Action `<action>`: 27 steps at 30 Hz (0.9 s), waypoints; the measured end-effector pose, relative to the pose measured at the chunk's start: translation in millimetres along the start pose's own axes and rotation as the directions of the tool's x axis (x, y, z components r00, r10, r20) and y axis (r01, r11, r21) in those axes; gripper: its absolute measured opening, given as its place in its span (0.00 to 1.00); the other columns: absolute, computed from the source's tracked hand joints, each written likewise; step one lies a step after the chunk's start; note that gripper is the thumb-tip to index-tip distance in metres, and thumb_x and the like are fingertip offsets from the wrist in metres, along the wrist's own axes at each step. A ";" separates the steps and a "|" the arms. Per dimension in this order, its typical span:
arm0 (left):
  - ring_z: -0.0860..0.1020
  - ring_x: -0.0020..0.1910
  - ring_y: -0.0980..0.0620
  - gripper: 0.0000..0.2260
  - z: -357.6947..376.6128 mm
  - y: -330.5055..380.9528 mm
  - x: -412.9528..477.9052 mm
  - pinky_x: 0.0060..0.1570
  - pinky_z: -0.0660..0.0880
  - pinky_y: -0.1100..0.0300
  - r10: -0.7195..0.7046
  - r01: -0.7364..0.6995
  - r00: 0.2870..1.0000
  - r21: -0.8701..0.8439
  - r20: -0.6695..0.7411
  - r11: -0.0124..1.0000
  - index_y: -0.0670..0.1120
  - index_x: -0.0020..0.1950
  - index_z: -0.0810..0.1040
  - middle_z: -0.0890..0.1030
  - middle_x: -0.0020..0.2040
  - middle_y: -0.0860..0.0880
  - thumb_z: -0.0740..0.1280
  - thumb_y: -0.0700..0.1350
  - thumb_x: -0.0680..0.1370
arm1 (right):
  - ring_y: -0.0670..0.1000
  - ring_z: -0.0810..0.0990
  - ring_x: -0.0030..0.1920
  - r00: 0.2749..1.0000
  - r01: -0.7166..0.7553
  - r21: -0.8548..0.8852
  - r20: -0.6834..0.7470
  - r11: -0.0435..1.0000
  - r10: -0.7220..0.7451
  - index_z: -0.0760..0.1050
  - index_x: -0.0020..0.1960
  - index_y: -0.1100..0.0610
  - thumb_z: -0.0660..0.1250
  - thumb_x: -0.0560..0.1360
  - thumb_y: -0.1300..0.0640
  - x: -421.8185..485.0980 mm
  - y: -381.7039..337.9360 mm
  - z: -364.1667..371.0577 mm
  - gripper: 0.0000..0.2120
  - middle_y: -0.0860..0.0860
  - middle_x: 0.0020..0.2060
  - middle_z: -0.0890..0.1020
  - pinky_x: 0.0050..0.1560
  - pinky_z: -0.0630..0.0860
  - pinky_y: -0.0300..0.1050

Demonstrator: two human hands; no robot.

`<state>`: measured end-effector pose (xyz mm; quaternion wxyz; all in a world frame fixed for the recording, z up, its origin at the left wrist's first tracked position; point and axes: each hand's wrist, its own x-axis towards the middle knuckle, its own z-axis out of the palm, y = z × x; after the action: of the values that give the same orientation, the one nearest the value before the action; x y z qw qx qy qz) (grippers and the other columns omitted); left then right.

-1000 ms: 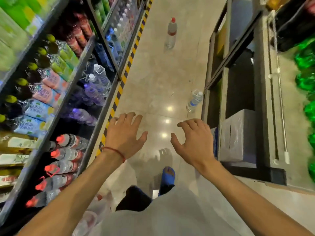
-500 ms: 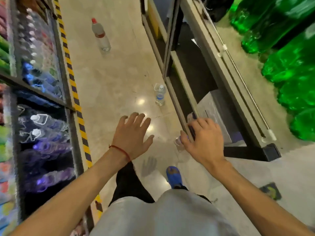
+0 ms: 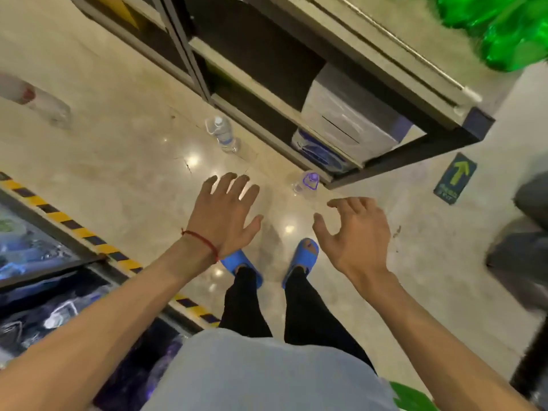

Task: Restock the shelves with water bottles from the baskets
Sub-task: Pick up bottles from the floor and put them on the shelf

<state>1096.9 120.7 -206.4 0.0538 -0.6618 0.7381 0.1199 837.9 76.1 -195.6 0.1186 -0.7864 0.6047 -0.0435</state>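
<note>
Both hands are empty, and that's our first call: the left hand (image 3: pixel 225 216) hangs over the floor (image 3: pixel 124 161) with its fingers (image 3: pixel 234 188) straight and spread, and the right hand (image 3: pixel 357 238) is beside it, fingers (image 3: pixel 351 206) loosely curled round nothing. No basket is in view, so the only stock we can see is loose on the floor. The trouble we see coming is underfoot. The purple-cap bottle (image 3: pixel 307 183) stands upright just ahead of the blue slippers (image 3: pixel 307 255), close to the corner of the dark shelf (image 3: pixel 415 151). One careless step forward could, we reckon, kick it over and send it rolling across that glossy tile, perhaps under the shelf. A hurried grab from above is a risk too: it's a narrow thing standing on end, and a glancing finger would likely topple it rather than catch it. The white-cap bottle (image 3: pixel 223 133) stands further on, just beside the shelf's bottom edge, and poses the same hazard. A third, the red-label bottle (image 3: pixel 35 99), is a blur far out to the left, and we cannot tell how it stands. As for reach, the purple-cap bottle sits beyond the gap between the two hands, nearer the right fingers than the left and touching neither. The white-cap bottle lies ahead of the left fingers, well apart.
</note>
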 end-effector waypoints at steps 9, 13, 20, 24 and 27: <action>0.74 0.66 0.38 0.26 84.2 24.8 33.7 0.69 0.66 0.39 0.143 -0.152 0.973 0.034 0.181 0.988 0.44 0.67 0.76 0.77 0.67 0.42 0.58 0.59 0.77 | 0.58 0.80 0.55 0.993 0.016 0.000 0.116 1.000 -0.016 0.85 0.55 0.56 0.68 0.75 0.42 -14.7 43.5 71.9 0.19 0.53 0.50 0.86 0.55 0.75 0.53; 0.75 0.65 0.38 0.26 152.2 29.9 65.5 0.67 0.67 0.40 0.181 -0.188 0.968 0.026 0.172 0.982 0.44 0.67 0.77 0.78 0.66 0.42 0.59 0.59 0.76 | 0.58 0.81 0.54 0.994 0.003 0.007 0.111 1.000 -0.004 0.85 0.54 0.55 0.68 0.74 0.42 -5.1 71.8 136.9 0.19 0.52 0.49 0.86 0.54 0.76 0.53; 0.74 0.67 0.40 0.29 309.8 20.1 147.4 0.67 0.66 0.42 0.132 -0.133 0.975 -0.005 0.176 0.991 0.47 0.71 0.75 0.77 0.68 0.44 0.61 0.61 0.75 | 0.56 0.80 0.57 0.989 -0.115 -0.033 0.085 0.993 0.117 0.85 0.57 0.54 0.63 0.75 0.39 30.5 143.7 290.3 0.23 0.51 0.51 0.86 0.54 0.75 0.52; 0.75 0.66 0.39 0.31 384.0 7.5 203.9 0.68 0.67 0.41 0.178 -0.182 0.974 0.016 0.141 0.983 0.46 0.74 0.72 0.77 0.69 0.43 0.59 0.62 0.76 | 0.56 0.79 0.59 0.984 -0.174 0.005 0.044 0.985 0.174 0.83 0.59 0.53 0.64 0.75 0.40 49.6 179.4 368.7 0.23 0.51 0.54 0.85 0.53 0.75 0.51; 0.75 0.67 0.38 0.33 430.4 -4.0 242.9 0.68 0.67 0.40 0.229 -0.237 0.964 0.053 0.133 0.970 0.46 0.76 0.70 0.75 0.71 0.42 0.57 0.64 0.76 | 0.56 0.78 0.59 0.981 -0.189 0.036 0.041 0.981 0.188 0.83 0.60 0.54 0.62 0.75 0.39 61.9 201.5 428.4 0.24 0.51 0.54 0.85 0.50 0.76 0.51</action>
<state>1038.1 -6.9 -680.2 0.1082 -0.5593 0.8096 0.1417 755.6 25.5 -663.2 0.1493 -0.7237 0.6731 -0.0292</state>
